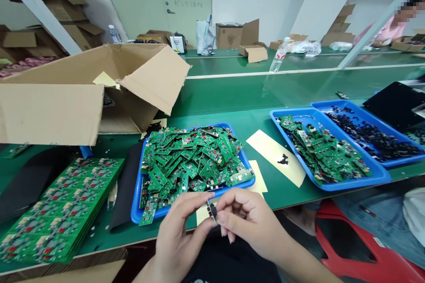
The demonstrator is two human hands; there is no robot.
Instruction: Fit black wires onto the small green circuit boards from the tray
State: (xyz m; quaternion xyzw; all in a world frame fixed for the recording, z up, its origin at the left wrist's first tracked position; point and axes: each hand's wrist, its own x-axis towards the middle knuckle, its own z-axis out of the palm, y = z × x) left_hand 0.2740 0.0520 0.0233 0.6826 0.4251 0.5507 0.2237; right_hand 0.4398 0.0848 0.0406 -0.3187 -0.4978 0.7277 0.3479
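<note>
My left hand (184,225) grips a small circuit board (211,208) by its edges, between thumb and fingers, in front of the near edge of the table. Pinched at the board's right side is my right hand (247,219), its fingertips at a small black part (213,209) on the board's face. Whether those fingertips hold a separate piece cannot be made out. Just beyond both hands, a blue tray (136,203) holds a heap of green circuit boards (189,154).
Stacked board panels (63,208) and an open cardboard box (49,110) are at left. On the right are a blue tray of boards (358,183), a blue tray of black parts (407,159), and yellow paper (265,143). A person's legs (375,225) show beside a red stool (335,265).
</note>
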